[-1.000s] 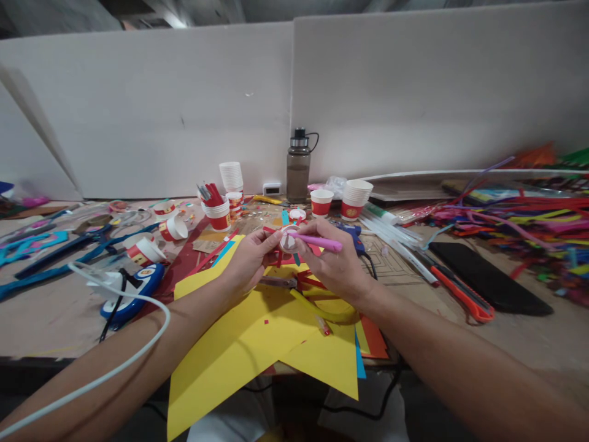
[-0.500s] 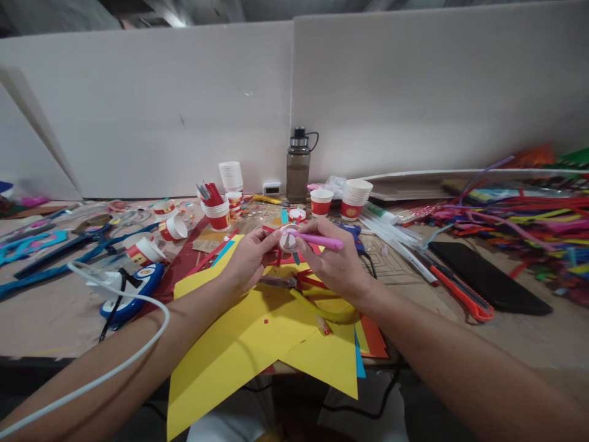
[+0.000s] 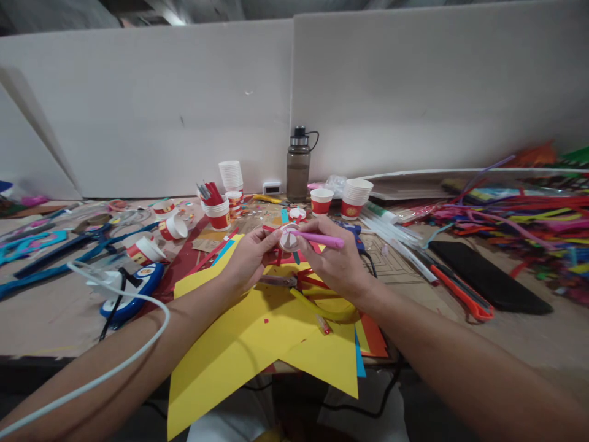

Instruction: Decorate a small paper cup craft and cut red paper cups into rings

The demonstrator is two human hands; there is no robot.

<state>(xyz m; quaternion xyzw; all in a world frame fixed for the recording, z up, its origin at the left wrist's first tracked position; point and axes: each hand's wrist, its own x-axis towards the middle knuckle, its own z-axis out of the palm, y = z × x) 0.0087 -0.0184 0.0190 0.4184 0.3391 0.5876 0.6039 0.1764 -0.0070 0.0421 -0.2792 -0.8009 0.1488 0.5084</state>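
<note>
Between my hands is a small round white piece (image 3: pixel 288 240) with red and teal strips sticking out around it; it looks like a cut paper cup bottom. My left hand (image 3: pixel 251 255) pinches its left edge between thumb and fingers. My right hand (image 3: pixel 334 258) is closed around a pink pen (image 3: pixel 322 239), whose tip points left at the white face. Its fingers also come close to the piece's right edge; whether they touch it I cannot tell. Below the hands, scissors with yellow and red handles (image 3: pixel 324 307) lie on yellow paper (image 3: pixel 239 344).
A bottle (image 3: pixel 298 169) stands at the back, with stacked paper cups (image 3: pixel 356 199) to its right. A cup of red pens (image 3: pixel 216 212) is on the left, near tipped cups (image 3: pixel 172 228). To the right lie an orange cutter (image 3: pixel 462 294), a black phone (image 3: pixel 488 276) and pipe cleaners (image 3: pixel 519 221).
Almost nothing differs. The pink pen and the fingers of my right hand have shifted very slightly at the white piece; my left hand keeps its hold.
</note>
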